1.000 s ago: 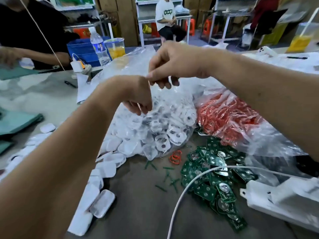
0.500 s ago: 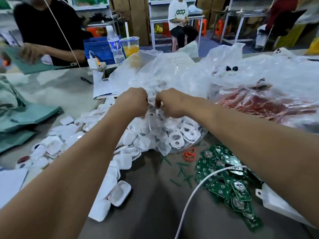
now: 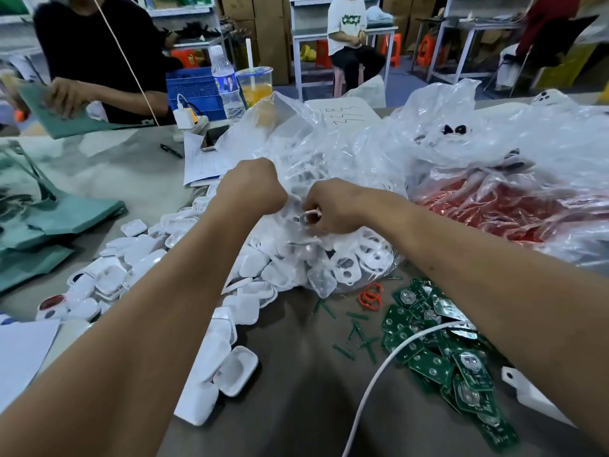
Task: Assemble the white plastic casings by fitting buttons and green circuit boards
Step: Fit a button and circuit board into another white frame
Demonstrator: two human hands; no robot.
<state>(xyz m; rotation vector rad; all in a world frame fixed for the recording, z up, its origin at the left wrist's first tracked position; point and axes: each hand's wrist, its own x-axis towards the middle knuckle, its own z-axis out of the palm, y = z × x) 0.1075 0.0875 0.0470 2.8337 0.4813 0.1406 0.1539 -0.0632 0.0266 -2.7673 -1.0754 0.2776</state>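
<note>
At the far left, loose white casings [image 3: 108, 278] lie strewn over the grey surface [image 3: 296, 390], much as they did half a second ago, though the view has drawn a little nearer and they sit slightly further left in the frame. The left hand [image 3: 252, 186] hovers over the clear bag [image 3: 313, 159] of white casings, its back turned to the camera; its fingers are curled under and hidden, so I cannot tell whether its grip is pressed together on the plastic or on nothing. It stood in the same place before, knuckles up at the mouth of the bag. Just beside it, the right hand [image 3: 333, 206] has changed more: a second ago it was raised high, pinching the bag film; now it is low, close by the left hand, and its grip pinches a white casing ring [image 3: 308, 216] between thumb and curled fingers, right over the heap in the bag. Below the bag lie red rings [image 3: 371, 296] and small green pins [image 3: 356, 328], unmoved. Further right, the pile of green circuit boards [image 3: 438, 357] rests on the surface with a white cable [image 3: 372, 387] across it, partly under the right forearm. At the far right sits the bag of red parts [image 3: 494, 206].
</note>
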